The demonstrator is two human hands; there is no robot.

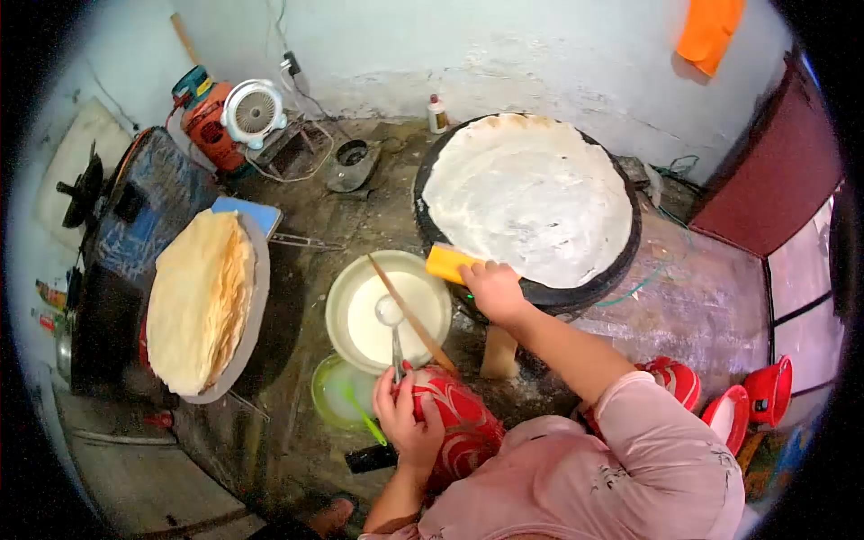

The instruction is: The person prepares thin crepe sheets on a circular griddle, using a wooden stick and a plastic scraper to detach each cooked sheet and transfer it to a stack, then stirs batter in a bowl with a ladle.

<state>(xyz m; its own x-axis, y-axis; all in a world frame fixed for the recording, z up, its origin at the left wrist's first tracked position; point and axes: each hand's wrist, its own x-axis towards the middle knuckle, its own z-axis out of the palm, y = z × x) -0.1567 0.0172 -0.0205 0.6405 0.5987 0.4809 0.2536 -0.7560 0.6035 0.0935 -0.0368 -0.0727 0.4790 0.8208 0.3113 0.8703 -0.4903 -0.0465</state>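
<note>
My right hand [495, 290] is closed around a yellow scraper [445, 264], at the near left edge of the round black griddle [633, 236]. Spread over most of that griddle is a thin white sheet of batter [531, 202], browned along its far rim. In my left hand [409, 416] is the handle of a metal ladle [397, 346], whose bowl end is over the pale batter [360, 315] in a large basin [334, 338]. Across this basin rests a long wooden stick [409, 315]. A smaller green bowl [320, 405] of cloudy liquid sits close by my left hand, with a bright green-handled tool [367, 419] in it.
On the left, a tall stack of thin flatbreads [193, 306] lies on a round board [256, 310]. Farther back are a small fan [254, 112], an orange gas cylinder [209, 126] and a bottle [437, 115]. Red containers [770, 393] stand at the right.
</note>
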